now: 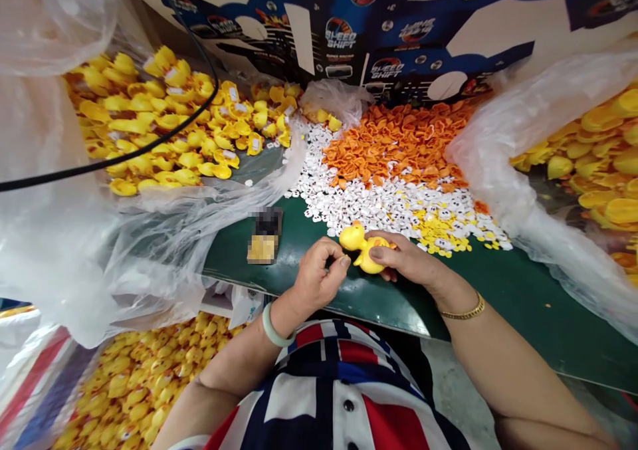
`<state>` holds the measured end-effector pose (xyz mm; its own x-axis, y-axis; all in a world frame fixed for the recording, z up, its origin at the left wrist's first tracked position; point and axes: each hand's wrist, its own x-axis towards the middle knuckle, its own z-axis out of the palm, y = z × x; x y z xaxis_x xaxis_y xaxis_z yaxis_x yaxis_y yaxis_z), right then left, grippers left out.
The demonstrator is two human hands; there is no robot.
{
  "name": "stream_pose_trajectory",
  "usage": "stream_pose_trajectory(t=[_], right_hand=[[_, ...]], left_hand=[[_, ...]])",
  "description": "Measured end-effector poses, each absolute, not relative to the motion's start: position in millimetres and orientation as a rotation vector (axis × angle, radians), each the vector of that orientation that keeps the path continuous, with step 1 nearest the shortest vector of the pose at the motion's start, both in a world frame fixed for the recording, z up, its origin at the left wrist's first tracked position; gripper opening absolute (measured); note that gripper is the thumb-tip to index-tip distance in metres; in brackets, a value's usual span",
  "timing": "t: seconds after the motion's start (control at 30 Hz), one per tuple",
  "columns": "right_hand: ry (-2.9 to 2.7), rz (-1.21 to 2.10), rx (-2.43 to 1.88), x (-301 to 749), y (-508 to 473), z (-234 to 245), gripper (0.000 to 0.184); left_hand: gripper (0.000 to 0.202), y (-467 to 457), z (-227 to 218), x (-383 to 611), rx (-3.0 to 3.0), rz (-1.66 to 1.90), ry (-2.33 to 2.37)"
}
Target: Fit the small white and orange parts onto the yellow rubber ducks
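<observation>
The right hand [409, 260] has its grip closed around a yellow duck [361, 245], held just above the green tabletop [498, 297] near its front edge; the left hand [319, 274] sits just beside the duck's head, its grip pinched tight, thumb against fingertips, and whether it holds anything I cannot tell; behind the duck lie a spread of small white pieces [369, 201] and a heap of orange pieces [399, 144]; clear bags of yellow ducks [164, 131] flank the tabletop
</observation>
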<state>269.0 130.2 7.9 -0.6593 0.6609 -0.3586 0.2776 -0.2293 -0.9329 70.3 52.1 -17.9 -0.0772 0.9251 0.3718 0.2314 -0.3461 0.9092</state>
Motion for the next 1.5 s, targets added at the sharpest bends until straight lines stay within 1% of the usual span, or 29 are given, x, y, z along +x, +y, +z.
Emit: stream_pose_trajectory(t=[0.1,0.17,0.3,0.37,0.43,0.5,0.6,0.63,0.73,0.77,0.8,0.9,1.0,1.1,1.17,1.23,1.27,1.37,1.5], right_hand=[[-1.696,1.986,-1.081,269,130,8,0.051],[-1.674,2.013,-1.032,269,130,8,0.05],[-1.616,2.079,-0.931,269,131,4,0.05],[-1.579,2.133,-0.888,268,132,1,0.051],[-1.541,2.175,-0.851,267,132,-3,0.053],[-1.502,2.198,-0.826,266,132,-5,0.055],[-1.473,2.202,-0.836,263,129,-6,0.058],[-1.484,2.195,-0.866,262,128,-5,0.058],[-1.595,2.166,-0.981,260,125,-1,0.058],[-1.644,2.163,-1.005,259,124,0,0.058],[-1.687,2.166,-1.014,259,123,1,0.059],[-1.776,2.175,-1.026,258,120,3,0.062],[-1.842,2.148,-1.071,256,119,3,0.062],[-1.934,2.023,-1.083,252,117,3,0.056],[-2.064,1.817,-1.068,247,113,3,0.053],[-2.213,1.585,-1.038,241,109,2,0.054],[-2.273,1.498,-1.02,239,108,1,0.056],[-2.353,1.366,-0.995,235,104,-2,0.06],[-2.376,1.347,-0.966,236,105,-7,0.061]], left_hand=[[0.026,50,-13,63,1.373,1.374,1.039],[0.03,49,-5,55,1.308,1.171,0.867],[0.022,44,9,45,1.402,0.523,0.464],[0.019,39,11,45,1.482,0.393,0.414],[0.019,34,9,47,1.557,0.486,0.532],[0.021,31,2,51,1.524,0.677,0.749],[0.021,32,-12,54,1.199,0.976,1.028],[0.027,34,-16,54,1.104,1.072,1.066],[0.059,40,-25,54,1.088,1.27,1.09],[0.063,42,-26,53,1.134,1.293,1.092],[0.061,42,-27,53,1.176,1.297,1.095],[0.039,42,-27,51,1.209,1.318,1.123],[0.033,41,-26,49,1.178,1.336,1.14],[0.038,39,-25,48,1.162,1.321,1.159],[0.049,38,-24,49,1.169,1.283,1.168],[0.06,37,-23,49,1.212,1.209,1.219],[0.063,37,-22,50,1.239,1.166,1.26],[0.062,37,-22,50,1.303,1.108,1.351],[0.061,37,-25,49,1.353,1.163,1.346]])
